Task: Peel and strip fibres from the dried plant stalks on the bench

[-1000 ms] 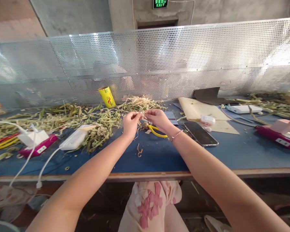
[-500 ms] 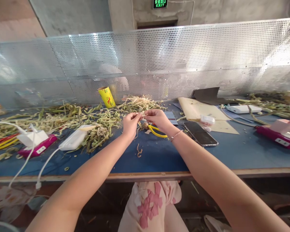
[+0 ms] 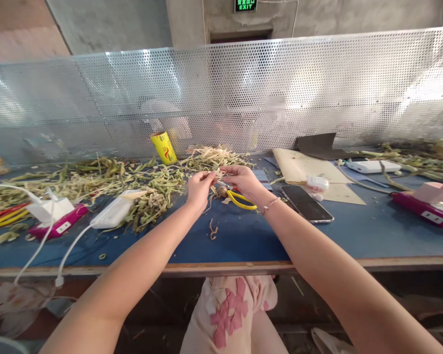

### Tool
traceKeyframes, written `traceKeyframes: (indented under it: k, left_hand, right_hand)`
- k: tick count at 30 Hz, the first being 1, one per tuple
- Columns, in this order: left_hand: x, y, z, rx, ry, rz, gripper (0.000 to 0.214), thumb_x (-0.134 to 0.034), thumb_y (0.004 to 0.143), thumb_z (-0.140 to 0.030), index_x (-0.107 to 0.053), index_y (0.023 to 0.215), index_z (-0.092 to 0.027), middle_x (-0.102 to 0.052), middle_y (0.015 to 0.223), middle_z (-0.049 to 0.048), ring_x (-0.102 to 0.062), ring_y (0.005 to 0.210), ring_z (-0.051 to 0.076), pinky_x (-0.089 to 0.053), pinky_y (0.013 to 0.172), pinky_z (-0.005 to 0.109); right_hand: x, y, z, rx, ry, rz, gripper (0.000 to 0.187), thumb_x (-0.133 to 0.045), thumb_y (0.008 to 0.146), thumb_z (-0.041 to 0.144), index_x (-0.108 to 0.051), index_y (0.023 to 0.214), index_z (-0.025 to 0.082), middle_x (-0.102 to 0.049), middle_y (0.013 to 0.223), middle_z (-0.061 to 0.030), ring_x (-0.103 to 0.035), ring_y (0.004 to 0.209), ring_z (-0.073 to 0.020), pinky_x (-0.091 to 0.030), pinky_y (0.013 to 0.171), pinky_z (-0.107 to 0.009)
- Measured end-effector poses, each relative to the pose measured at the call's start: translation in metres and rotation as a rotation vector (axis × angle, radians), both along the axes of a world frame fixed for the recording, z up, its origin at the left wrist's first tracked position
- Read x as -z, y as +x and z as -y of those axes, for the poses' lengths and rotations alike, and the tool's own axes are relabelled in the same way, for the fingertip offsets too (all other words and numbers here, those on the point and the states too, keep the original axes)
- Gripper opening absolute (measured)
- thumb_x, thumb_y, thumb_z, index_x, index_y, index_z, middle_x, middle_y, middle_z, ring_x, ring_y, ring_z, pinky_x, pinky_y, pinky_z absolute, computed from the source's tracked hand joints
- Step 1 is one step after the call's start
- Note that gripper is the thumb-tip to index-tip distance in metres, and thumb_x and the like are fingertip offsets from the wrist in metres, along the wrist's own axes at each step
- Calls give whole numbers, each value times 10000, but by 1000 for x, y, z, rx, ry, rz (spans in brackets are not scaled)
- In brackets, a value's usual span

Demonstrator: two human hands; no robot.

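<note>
Near the middle of the frame, the fingers of the left hand are pinched nearly closed on a small pale bit. The right hand comes in from the other side, its fingertips right by the bit. I cannot tell if they grip it or only touch it, or how far apart they are.

Just below the right hand is a yellow loop, the handle of a tool that may be scissors. Under that, a curly dry strip lies on the blue tabletop. Dry plant bits spread in a messy heap at the middle left, with a yellow tube leaning above them. A dark phone lies right of center.

The bit is so tiny that it could slip if the pinch gets loose — then it might get lost in the heap, which looks much the same color. If the right hand dips, it could bump the tool and push it.

The fingertips hide most of the bit, so its shape is hard to make out. The right hand covers part of the tool too. At the top, the green exit sign is cut off — and the shapes behind the metal screen are too blurry to tell.
</note>
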State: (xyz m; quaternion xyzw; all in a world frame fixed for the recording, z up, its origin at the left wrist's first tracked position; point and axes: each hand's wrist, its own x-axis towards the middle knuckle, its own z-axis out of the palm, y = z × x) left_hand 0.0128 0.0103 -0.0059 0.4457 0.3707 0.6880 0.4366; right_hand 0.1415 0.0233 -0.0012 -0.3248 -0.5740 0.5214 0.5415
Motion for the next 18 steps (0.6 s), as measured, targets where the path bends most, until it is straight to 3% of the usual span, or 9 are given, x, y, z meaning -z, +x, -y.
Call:
traceKeyframes:
  k: [6,18]
  left_hand:
    - [-1,0,0,-8,-2,9,230,-744,509,-296,-601,590,-134,-577,544,-20,-522,542,76,-432,619,231]
    - [0,1,0,-11,17,-3,224,-730,510,-295,-599,583,-129,-573,531,-17,-528,545,86,-437,630,246]
  right_hand:
    - [1,-1,1,-52,-29,-77,314,-682,508,147,-599,811,168,-564,711,39,-507,567,-44,-386,532,-200]
    - [3,-2,0,-70,-64,-77,276,-708,486,179,-558,716,152,-549,637,48,-472,541,-41,-345,505,-195]
